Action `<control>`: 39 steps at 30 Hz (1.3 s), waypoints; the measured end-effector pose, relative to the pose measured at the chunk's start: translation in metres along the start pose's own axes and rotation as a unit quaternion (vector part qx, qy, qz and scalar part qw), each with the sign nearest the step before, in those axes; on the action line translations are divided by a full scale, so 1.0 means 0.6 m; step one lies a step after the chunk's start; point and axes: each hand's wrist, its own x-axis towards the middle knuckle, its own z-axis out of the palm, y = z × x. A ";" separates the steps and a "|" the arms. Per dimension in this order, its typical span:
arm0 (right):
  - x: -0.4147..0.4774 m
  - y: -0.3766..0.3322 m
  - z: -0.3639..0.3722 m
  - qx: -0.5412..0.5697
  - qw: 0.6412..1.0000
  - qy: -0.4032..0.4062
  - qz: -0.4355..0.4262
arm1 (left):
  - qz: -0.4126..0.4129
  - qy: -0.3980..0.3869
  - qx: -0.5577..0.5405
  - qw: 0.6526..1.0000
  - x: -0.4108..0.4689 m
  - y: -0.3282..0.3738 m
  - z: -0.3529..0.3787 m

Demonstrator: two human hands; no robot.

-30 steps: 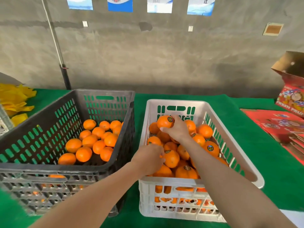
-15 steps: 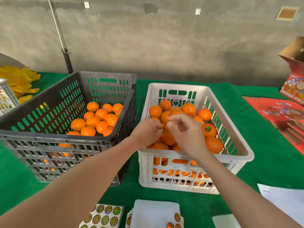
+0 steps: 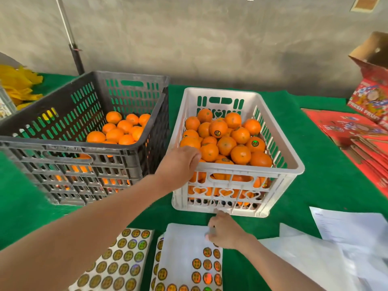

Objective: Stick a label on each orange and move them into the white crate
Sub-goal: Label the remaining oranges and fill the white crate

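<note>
From the head view, a green worktop point(image 3: 315, 185) carries two crates side by side, almost touching. The black crate point(image 3: 63, 143) on the left holds a low heap of plain oranges point(image 3: 114, 134) toward its far right corner. The white crate point(image 3: 294, 164) on the right is piled nearly to its rim with labelled oranges point(image 3: 225, 144), and round stickers show on at least two of them. The left hand point(image 3: 178, 164) lies over the white crate's near left corner with its fingers curled down just beside the fruit; whether it grips an orange cannot be told, since the back of the hand hides the fingertips. Its forearm runs across the front of the gap between the crates and covers a corner of the full label sheet point(image 3: 117, 263), which lies flat at the near edge. Just beside it lies a partly used sheet point(image 3: 182, 255), mostly bare white backing with a few labels left in its lower part. The right hand point(image 3: 225, 229) hovers at that sheet's top right corner, just in front of the white crate's near wall, with its fingers bent down to the backing; it is blurred, so a pinch cannot be confirmed. Loose white papers point(image 3: 346, 225) lie to the right, red cartons point(image 3: 357, 133) are stacked further right, and yellow wrappers point(image 3: 16, 85) lie far left. A pole point(image 3: 71, 38) leans against the grey wall point(image 3: 210, 38).
</note>
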 end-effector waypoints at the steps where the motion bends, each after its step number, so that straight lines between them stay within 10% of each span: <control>1: -0.003 -0.001 -0.002 0.012 1.000 0.005 -0.005 | 0.047 0.042 -0.002 0.998 -0.024 0.010 0.003; 5: -0.014 -0.005 -0.022 0.132 0.989 0.054 -0.030 | 0.171 0.049 -0.046 0.983 -0.105 0.033 0.049; 10: -0.039 -0.031 -0.053 0.365 0.925 0.057 -0.089 | -0.139 -0.259 -0.187 0.937 -0.125 0.022 0.095; 15: -0.067 -0.027 -0.061 0.548 0.832 0.038 -0.073 | -0.263 -0.286 -0.280 0.878 -0.122 -0.010 0.088; 24: -0.081 -0.067 -0.030 0.494 0.842 0.203 -0.081 | -0.385 -0.315 -0.339 0.798 -0.111 -0.005 0.062; 29: -0.086 -0.077 -0.012 0.438 0.848 0.268 -0.131 | -0.474 -0.323 -0.438 0.693 -0.115 -0.013 0.038; 36: -0.102 -0.094 -0.034 0.372 0.851 0.334 -0.162 | -0.437 -0.371 -0.380 0.726 -0.124 -0.020 0.053; 39: -0.111 -0.120 -0.073 0.382 0.839 0.342 -0.184 | -0.332 -0.401 -0.287 0.804 -0.137 -0.012 0.070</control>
